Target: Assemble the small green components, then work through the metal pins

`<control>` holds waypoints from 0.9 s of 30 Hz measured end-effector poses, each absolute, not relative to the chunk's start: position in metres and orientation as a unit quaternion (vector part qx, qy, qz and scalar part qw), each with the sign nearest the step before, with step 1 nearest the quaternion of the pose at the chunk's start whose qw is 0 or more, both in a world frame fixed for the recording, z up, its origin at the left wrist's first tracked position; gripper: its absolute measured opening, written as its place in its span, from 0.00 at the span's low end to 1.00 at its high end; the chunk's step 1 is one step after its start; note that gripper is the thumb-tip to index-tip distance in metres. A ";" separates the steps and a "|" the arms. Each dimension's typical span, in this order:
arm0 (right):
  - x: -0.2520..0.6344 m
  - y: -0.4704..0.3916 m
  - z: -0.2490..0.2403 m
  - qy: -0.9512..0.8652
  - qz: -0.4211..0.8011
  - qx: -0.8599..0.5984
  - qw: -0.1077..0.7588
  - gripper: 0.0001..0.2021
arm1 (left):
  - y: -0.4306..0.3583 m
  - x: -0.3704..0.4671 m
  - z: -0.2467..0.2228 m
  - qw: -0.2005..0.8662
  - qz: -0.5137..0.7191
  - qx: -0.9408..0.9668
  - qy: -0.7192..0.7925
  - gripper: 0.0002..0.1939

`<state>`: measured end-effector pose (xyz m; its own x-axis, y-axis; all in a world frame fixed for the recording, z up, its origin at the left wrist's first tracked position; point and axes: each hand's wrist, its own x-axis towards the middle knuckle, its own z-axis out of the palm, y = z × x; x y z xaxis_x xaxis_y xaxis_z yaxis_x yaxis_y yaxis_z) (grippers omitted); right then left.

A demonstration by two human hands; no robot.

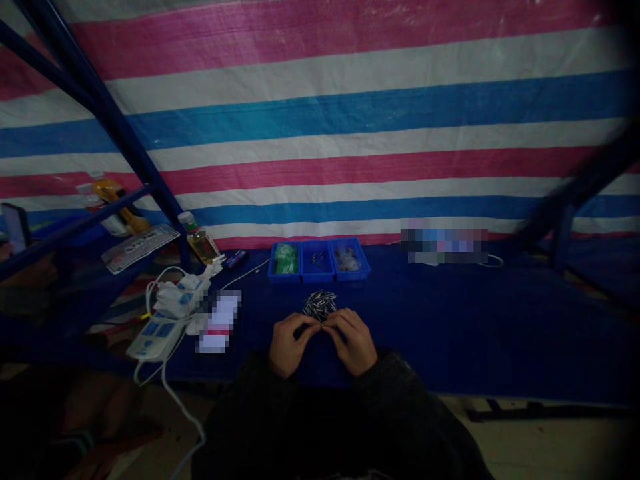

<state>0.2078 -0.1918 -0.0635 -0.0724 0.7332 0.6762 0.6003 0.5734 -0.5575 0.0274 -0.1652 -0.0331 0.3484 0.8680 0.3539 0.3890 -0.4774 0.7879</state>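
My left hand and my right hand meet at the fingertips above the blue tabletop. Both are closed in a pinch around something too small to make out. Just beyond the fingertips lies a loose pile of short, thin metal pieces, shiny and dark. Behind the pile stand three joined blue trays: the left tray holds green bits, the middle tray a few small pieces, and the right tray clear and reddish bits.
Left of my hands lie a phone with a lit screen and a white power strip with plugs and trailing cables. A bottle stands behind them. Blue metal posts flank the table, and a striped sheet hangs at the back.
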 end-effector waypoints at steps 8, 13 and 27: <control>0.207 -0.194 -0.059 -0.728 0.102 -0.440 0.515 0.07 | -0.169 0.028 -0.034 0.293 0.384 0.775 0.408 0.06; 0.207 -0.195 -0.063 -0.730 0.102 -0.441 0.512 0.07 | -0.169 0.029 -0.033 0.296 0.387 0.778 0.397 0.07; 0.208 -0.197 -0.062 -0.723 0.106 -0.442 0.521 0.08 | -0.166 0.029 -0.034 0.300 0.356 0.781 0.416 0.13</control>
<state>0.2083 -0.1967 -0.0615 -0.0669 0.7493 0.6588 0.5289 0.5866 -0.6134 0.0289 -0.1664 -0.0344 0.4012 0.8633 0.3062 0.4360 -0.4739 0.7651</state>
